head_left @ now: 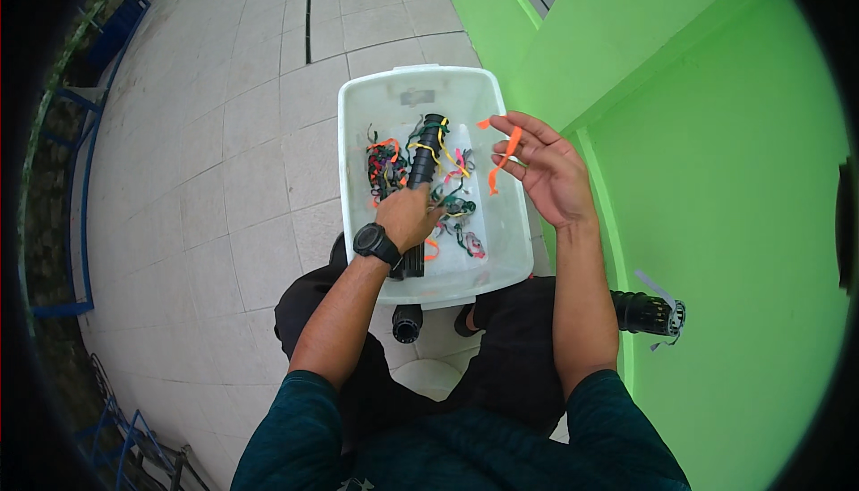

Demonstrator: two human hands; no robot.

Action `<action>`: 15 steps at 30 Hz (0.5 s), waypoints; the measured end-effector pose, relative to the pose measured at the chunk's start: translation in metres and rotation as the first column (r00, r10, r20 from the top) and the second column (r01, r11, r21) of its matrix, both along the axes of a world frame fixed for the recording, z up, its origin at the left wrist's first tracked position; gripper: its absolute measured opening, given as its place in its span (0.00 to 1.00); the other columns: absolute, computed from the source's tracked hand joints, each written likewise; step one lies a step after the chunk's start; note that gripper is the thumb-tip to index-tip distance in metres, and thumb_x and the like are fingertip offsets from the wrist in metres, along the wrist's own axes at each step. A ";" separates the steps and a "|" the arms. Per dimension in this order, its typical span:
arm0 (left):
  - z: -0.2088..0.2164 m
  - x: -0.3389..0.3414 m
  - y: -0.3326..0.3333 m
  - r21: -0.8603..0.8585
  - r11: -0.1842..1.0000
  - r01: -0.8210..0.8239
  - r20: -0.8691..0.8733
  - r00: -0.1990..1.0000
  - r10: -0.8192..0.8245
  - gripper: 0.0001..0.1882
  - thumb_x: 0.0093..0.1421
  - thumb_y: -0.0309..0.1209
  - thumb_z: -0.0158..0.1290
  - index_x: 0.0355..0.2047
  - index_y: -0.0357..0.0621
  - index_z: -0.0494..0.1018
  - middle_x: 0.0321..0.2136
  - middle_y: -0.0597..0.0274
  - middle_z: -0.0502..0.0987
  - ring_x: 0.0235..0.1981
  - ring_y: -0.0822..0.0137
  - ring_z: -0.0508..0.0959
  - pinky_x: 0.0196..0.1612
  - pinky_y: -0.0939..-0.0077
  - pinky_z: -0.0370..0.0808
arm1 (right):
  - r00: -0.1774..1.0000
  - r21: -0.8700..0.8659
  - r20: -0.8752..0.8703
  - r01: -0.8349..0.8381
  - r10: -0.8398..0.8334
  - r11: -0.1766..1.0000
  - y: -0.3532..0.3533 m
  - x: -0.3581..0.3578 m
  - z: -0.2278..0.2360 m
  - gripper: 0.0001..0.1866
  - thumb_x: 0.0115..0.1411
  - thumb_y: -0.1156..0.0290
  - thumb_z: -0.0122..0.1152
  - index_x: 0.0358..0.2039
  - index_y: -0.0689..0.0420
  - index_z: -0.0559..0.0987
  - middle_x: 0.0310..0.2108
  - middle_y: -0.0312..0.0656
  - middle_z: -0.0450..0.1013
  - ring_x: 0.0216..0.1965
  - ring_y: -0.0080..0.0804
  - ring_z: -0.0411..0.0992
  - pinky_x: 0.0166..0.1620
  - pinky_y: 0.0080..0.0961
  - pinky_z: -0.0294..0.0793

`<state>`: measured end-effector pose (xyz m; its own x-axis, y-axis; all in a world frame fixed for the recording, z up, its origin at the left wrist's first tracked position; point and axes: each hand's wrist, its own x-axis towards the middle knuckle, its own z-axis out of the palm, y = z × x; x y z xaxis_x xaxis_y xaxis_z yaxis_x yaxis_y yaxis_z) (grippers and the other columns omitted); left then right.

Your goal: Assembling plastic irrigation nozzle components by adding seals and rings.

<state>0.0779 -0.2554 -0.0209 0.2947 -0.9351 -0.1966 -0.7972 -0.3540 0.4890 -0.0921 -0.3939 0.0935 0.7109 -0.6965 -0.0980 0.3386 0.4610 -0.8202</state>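
My left hand [407, 219], with a dark watch [377, 242] on its wrist, is closed around a black ribbed tube [424, 162]. The tube lies lengthwise in a white plastic tub [347, 200]. Above the tub's right rim, my right hand [552, 172] pinches an orange strip [512, 147] that dangles from the fingers. A yellow strip [445, 139] hangs about the tube's far end. To the left of the tube is a tangled heap of coloured strips [386, 172]. More green, grey and pink strips [458, 207] lie on its right.
Another black ribbed tube [646, 314] with a grey strip sits by my right forearm, near the green wall [716, 214]. A black tube end [407, 323] shows below the tub. Pale tiles [259, 214] cover the floor; a blue railing [85, 196] runs along the left.
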 end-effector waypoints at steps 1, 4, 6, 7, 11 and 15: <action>0.005 -0.002 0.000 0.055 0.998 -0.044 0.001 0.999 0.044 0.26 0.56 0.46 0.60 0.44 0.36 0.72 0.28 0.44 0.80 0.32 0.46 0.82 0.36 0.52 0.77 | 1.000 -0.005 0.001 0.006 -0.006 1.000 -0.003 0.000 -0.008 0.18 0.65 0.75 0.54 0.54 0.65 0.72 0.41 0.49 0.78 0.39 0.28 0.78 0.43 0.23 0.77; 0.015 -0.003 -0.003 -0.092 0.979 -0.184 -0.144 0.975 0.169 0.34 0.53 0.50 0.63 0.50 0.35 0.70 0.24 0.44 0.79 0.30 0.47 0.82 0.35 0.57 0.76 | 0.970 -0.471 -0.218 -0.006 -0.110 0.882 -0.009 0.001 -0.039 0.19 0.62 0.76 0.58 0.53 0.67 0.75 0.43 0.51 0.79 0.42 0.28 0.79 0.47 0.24 0.77; 0.016 0.006 -0.007 -0.123 0.973 -0.196 -0.267 0.951 0.158 0.32 0.55 0.46 0.63 0.51 0.37 0.68 0.21 0.57 0.78 0.24 0.63 0.80 0.28 0.68 0.73 | 0.888 -0.535 -0.425 -0.090 -0.176 0.840 -0.006 0.004 -0.043 0.16 0.59 0.79 0.61 0.48 0.68 0.77 0.39 0.46 0.80 0.39 0.26 0.78 0.45 0.22 0.77; 0.029 0.010 -0.008 -0.085 0.970 -0.228 -0.585 0.799 0.137 0.28 0.58 0.43 0.62 0.52 0.38 0.68 0.20 0.64 0.77 0.22 0.71 0.76 0.26 0.75 0.69 | 0.870 -0.594 -0.422 -0.053 -0.254 0.803 -0.004 0.006 -0.041 0.12 0.60 0.73 0.64 0.42 0.67 0.81 0.33 0.43 0.81 0.34 0.22 0.78 0.40 0.19 0.76; 0.056 0.013 -0.009 -0.102 0.984 -0.144 -0.868 0.496 -0.018 0.25 0.63 0.36 0.58 0.58 0.41 0.67 0.17 0.78 0.69 0.18 0.86 0.64 0.24 0.87 0.58 | 0.850 -0.580 -0.476 -0.110 -0.227 0.807 0.003 0.012 -0.038 0.11 0.60 0.70 0.65 0.36 0.66 0.83 0.28 0.40 0.81 0.30 0.20 0.76 0.35 0.18 0.75; 0.060 0.010 -0.011 -0.187 0.972 -0.145 -0.931 0.343 -0.127 0.27 0.68 0.39 0.52 0.64 0.41 0.63 0.17 0.78 0.67 0.18 0.86 0.63 0.25 0.89 0.61 | 0.849 -0.672 -0.466 -0.158 -0.248 0.723 0.011 0.018 -0.041 0.12 0.57 0.66 0.67 0.32 0.64 0.84 0.22 0.41 0.79 0.22 0.21 0.74 0.27 0.21 0.72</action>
